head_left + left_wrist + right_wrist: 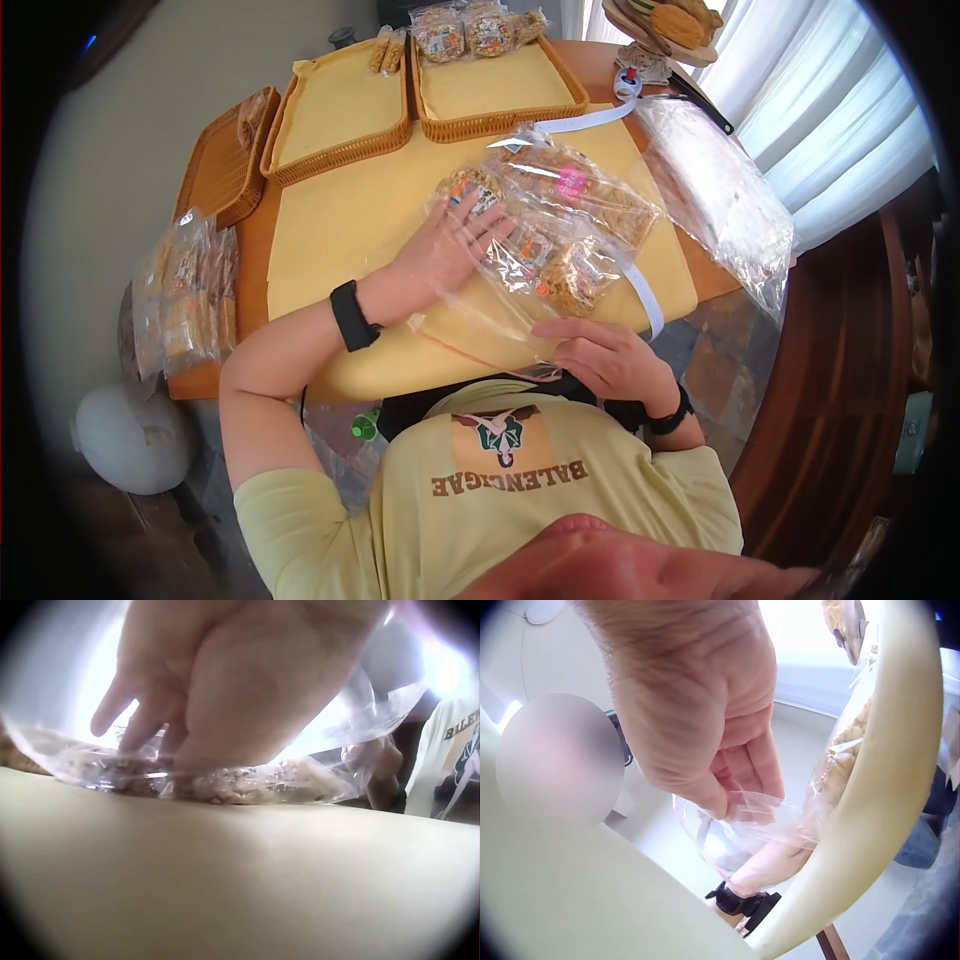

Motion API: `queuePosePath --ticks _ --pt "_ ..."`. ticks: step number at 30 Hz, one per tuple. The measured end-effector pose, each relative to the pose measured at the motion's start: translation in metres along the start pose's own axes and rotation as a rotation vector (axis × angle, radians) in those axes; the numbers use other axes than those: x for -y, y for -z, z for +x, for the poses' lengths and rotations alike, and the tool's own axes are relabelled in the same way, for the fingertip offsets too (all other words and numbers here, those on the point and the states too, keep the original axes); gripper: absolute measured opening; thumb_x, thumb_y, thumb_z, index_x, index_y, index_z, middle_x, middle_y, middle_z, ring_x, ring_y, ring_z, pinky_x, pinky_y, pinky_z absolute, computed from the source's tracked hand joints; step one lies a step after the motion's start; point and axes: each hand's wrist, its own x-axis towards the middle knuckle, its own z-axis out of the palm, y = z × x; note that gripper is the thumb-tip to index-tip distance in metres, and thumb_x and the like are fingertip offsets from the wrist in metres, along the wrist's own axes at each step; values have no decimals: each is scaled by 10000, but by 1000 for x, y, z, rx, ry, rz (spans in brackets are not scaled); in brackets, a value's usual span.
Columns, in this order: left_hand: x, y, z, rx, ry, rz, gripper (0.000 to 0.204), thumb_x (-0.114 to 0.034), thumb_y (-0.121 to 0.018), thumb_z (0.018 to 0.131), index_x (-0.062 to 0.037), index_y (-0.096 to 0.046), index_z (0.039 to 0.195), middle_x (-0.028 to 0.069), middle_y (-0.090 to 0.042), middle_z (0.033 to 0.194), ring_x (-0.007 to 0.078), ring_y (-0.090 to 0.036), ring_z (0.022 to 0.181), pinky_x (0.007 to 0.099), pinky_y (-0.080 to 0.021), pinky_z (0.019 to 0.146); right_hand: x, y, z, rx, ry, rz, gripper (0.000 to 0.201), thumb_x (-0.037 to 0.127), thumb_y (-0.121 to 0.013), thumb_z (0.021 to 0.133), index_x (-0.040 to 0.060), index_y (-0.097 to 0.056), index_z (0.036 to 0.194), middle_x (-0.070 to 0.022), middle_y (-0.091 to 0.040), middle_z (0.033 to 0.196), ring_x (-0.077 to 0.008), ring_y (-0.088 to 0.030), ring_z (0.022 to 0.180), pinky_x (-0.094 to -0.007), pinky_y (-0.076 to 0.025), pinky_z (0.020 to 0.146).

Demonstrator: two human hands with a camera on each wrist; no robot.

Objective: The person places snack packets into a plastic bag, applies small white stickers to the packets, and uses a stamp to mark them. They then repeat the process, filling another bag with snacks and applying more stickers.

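A large clear plastic bag (630, 215) with several packets of nuggety snack (575, 285) inside lies on the yellow mat. My left hand (440, 250) rests on the bag's left part, fingers spread over a packet; in the left wrist view the hand (255, 682) presses down on the packets (277, 780) from above. At the bag's loose end near the mat's front edge, my right hand (610, 360) pinches the film. The right wrist view has the hand (697, 697) holding the thin plastic (761, 814) between thumb and fingers. A pink round sticker (571, 182) shows on the bag.
Two cloth-lined wicker trays (340, 160) stand at the back, packets in both. A smaller wicker tray (225, 160) and stacked packets (185, 300) are at the left. Clear film bags (715, 190) lie at the right. A white strip (643, 295) passes beside the filled bag.
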Motion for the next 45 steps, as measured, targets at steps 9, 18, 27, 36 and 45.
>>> queuePosePath --ticks 9,18,27,36,45 --pt "27 67 -97 124 -194 -789 504 35 -530 750 -64 -448 1237 136 -467 1256 280 -452 1162 334 -399 928 -1 -23 11 -60 -83 -156 531 98 -666 665 98 -490 1166 -152 -370 1309 -321 -318 1252 -511 -192 1044" --pt "63 52 -103 15 173 -464 706 -42 -660 681 -93 -351 1314 176 -281 1383 322 -344 1238 351 -335 984 -13 -10 6 -52 -115 -103 406 109 -544 782 60 -514 1184 -106 -475 1263 -304 -347 1255 -469 -189 1057" --pt "39 29 -47 -101 -213 -282 713 -215 -685 696 -136 -358 1325 130 -287 1394 294 -378 1213 410 -306 984 -13 14 -2 -427 -187 312 392 293 -432 881 -27 -588 1045 -185 -600 1062 -319 -540 1070 -454 -305 1001" --pt "32 37 -38 -392 -189 -513 318 -128 -569 799 -77 -583 1112 106 -565 1158 282 -489 1117 380 -346 957 -19 47 7 -505 -251 372 477 312 -389 902 -101 -624 854 -240 -616 970 -322 -602 939 -394 -402 924" --pt "71 91 -31 -624 312 -1317 207 -165 -477 910 -14 -612 950 38 -637 921 94 -569 845 253 -433 802 -26 118 124 -484 -267 698 410 320 -313 956 -39 -505 1003 -195 -609 976 -283 -624 883 -380 -503 798"
